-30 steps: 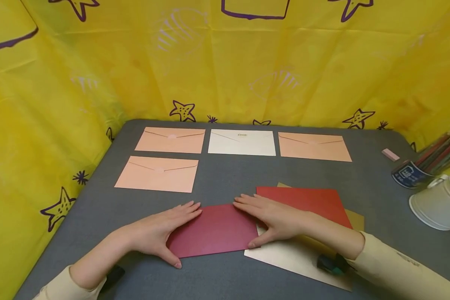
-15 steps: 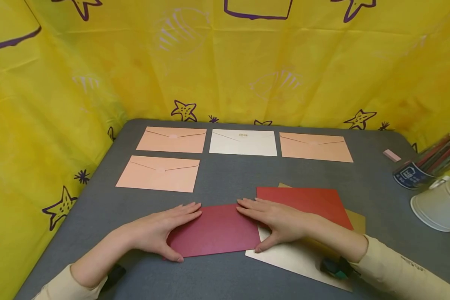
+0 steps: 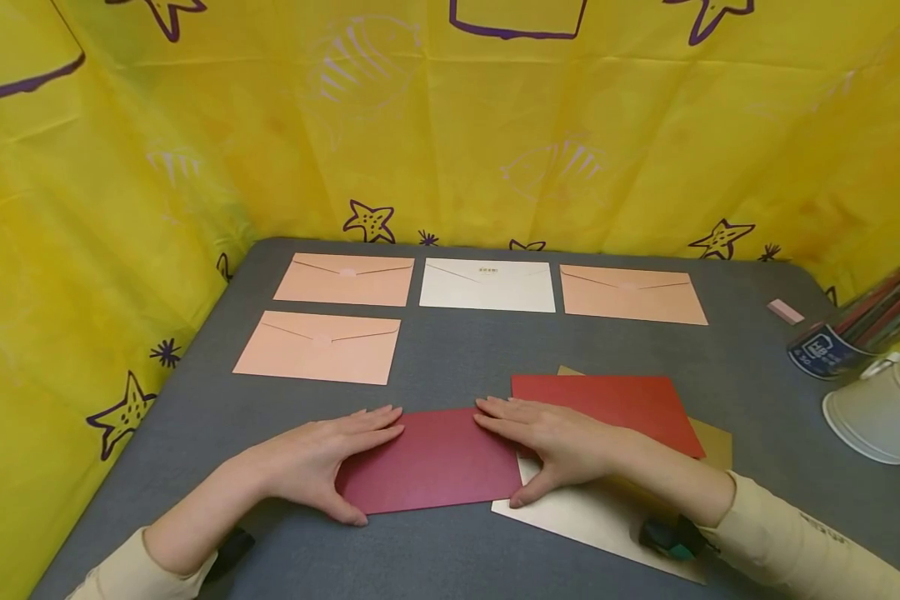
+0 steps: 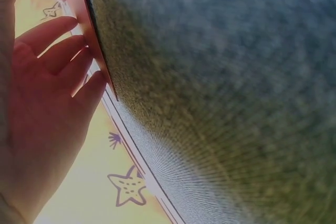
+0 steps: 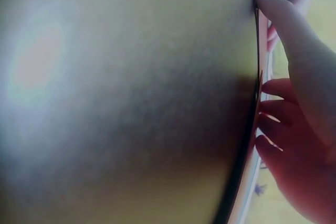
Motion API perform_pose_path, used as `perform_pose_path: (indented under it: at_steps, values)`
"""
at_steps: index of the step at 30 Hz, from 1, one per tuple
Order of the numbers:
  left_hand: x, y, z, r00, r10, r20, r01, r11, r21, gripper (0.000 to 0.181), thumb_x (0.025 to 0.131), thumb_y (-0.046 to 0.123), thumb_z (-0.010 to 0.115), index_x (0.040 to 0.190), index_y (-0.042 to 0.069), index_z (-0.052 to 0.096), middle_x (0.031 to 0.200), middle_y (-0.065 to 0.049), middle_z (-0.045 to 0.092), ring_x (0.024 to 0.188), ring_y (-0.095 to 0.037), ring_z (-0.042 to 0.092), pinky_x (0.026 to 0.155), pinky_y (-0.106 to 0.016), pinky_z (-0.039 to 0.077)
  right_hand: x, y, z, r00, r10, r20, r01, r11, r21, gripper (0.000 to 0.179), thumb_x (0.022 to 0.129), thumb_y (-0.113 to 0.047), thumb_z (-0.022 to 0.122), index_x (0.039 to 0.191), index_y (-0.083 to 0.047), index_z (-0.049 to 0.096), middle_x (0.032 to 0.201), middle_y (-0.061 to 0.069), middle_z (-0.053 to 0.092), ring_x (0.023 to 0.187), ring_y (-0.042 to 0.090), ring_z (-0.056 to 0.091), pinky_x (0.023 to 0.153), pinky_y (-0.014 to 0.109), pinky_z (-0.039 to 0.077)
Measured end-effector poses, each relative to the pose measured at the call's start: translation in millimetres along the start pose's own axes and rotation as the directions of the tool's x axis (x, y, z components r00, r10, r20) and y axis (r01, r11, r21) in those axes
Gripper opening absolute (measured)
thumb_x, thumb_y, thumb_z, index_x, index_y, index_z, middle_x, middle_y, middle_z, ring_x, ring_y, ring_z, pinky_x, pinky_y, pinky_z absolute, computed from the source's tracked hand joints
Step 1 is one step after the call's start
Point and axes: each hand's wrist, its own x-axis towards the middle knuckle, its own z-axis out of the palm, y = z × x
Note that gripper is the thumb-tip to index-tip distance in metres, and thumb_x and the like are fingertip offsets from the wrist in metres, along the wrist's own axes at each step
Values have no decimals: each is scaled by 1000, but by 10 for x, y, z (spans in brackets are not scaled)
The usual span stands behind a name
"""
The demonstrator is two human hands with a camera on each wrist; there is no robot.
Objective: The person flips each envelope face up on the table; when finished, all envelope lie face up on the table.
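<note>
While a maroon paper rectangle [image 3: 438, 462] is kept between two hands on the near part of the dark grey table [image 3: 465, 350], its left end is touched by the left hand [image 3: 322, 462] and its right end by the right hand [image 3: 551, 442]. Both hands are spread, fingers extended toward the far edge, each thumb set at a near corner. Whether pressure is applied cannot be told.

The left part of a pale gold sheet [image 3: 592, 525] is overlapped by the rectangle's right end. Beyond the right forearm, a gold-brown sheet [image 3: 714, 443] is partly covered by a red sheet [image 3: 607, 396].

Farther back, a row is formed by a left peach envelope [image 3: 343, 287], a white envelope [image 3: 487, 292] and a right peach envelope [image 3: 633, 304]; a nearer peach envelope [image 3: 315, 358] is placed in front of the left one. At right, a small pink block [image 3: 785, 312], a blue pencil holder [image 3: 825, 350] and a white mug [image 3: 877, 412] are seen. The table is backed by yellow cloth [image 3: 450, 108].
</note>
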Motion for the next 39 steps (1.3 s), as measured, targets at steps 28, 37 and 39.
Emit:
perform_pose_path:
  at_steps: [28,37,39]
  values:
    - [-19,-31,13,999,38,-11,-38,999,-20,92,77,61,73,153,25,35,161,-1,21,146,-26,23,106,-53,36,-17,35,0,997,-76,-11,75,992,-99,88,88,-65,56,152,-9,34,159,7,25,145,22,24,109,39,34]
    - [-39,5,-72,1000,26,-12,-27,999,-38,77,82,41,73,150,32,39,159,3,27,142,-23,32,102,-49,41,-41,38,-64,999,-45,-25,45,999,4,77,88,-60,56,151,-19,40,157,0,31,143,16,30,106,42,39]
    - [-38,5,-105,998,54,-30,-55,998,-43,71,83,35,71,148,31,43,156,2,33,139,-21,37,100,-44,44,-52,47,-72,999,-37,-32,38,999,30,75,88,-60,56,150,-21,40,156,-1,32,142,15,31,106,44,40]
